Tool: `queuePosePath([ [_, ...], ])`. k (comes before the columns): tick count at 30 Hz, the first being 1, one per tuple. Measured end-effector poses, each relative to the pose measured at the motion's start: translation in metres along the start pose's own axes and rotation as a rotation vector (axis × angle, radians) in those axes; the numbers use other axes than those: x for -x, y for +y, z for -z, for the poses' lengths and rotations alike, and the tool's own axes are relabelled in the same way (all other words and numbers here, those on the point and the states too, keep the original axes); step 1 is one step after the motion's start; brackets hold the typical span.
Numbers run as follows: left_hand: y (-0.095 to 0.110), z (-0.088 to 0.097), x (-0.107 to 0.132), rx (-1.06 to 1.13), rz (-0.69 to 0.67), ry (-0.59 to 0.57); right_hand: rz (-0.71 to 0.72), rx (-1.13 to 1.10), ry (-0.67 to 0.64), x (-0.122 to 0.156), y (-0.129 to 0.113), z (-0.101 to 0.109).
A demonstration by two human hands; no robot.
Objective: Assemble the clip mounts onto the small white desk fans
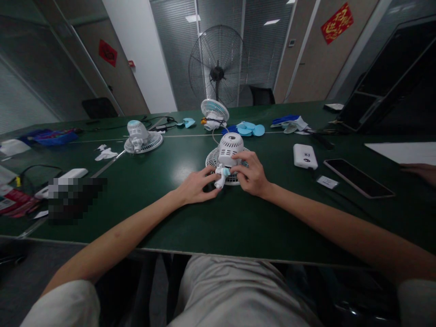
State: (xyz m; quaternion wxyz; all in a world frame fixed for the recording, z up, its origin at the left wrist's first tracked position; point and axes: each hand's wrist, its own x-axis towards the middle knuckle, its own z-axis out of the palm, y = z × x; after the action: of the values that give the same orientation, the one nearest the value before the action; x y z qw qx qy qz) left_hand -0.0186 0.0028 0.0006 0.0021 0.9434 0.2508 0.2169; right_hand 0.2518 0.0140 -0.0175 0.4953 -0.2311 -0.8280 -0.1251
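A small white fan (230, 147) lies grille-down on the green table in front of me, its slotted motor housing facing up. A white neck joint (220, 180) with a light-blue knob (226, 172) sticks out from its near side. My left hand (199, 185) has its thumb and fingers closed around the neck joint from the left. From the right, my right hand (252, 175) pinches at the blue knob, with its index finger resting against the motor housing. The fingertips partly hide the knob and joint.
Another small fan (139, 136) lies at left, and a third fan (214, 113) stands farther back. Blue fan blades (250, 128) lie behind. A white power bank (304, 156) and a phone (359, 177) are at right. Another person's hand (420, 172) shows at the right edge.
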Motion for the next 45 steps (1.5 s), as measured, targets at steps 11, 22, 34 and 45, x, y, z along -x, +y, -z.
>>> queuePosePath([
  [11,0.0003,0.0005,0.0,0.003,0.003,0.001,-0.026,0.003,0.004,0.0015,0.001,0.0001],
  [22,0.0009,0.0011,-0.0003,0.0,0.006,-0.003,-0.038,0.025,0.002,-0.0004,0.0,0.0007],
  [34,-0.0004,-0.0006,0.0004,-0.015,0.006,0.003,-0.041,0.005,0.0,0.0004,0.0008,-0.0002],
  [45,-0.0007,-0.0018,0.0008,-0.014,0.008,0.002,-0.025,0.001,-0.012,0.0005,-0.0003,0.0005],
])
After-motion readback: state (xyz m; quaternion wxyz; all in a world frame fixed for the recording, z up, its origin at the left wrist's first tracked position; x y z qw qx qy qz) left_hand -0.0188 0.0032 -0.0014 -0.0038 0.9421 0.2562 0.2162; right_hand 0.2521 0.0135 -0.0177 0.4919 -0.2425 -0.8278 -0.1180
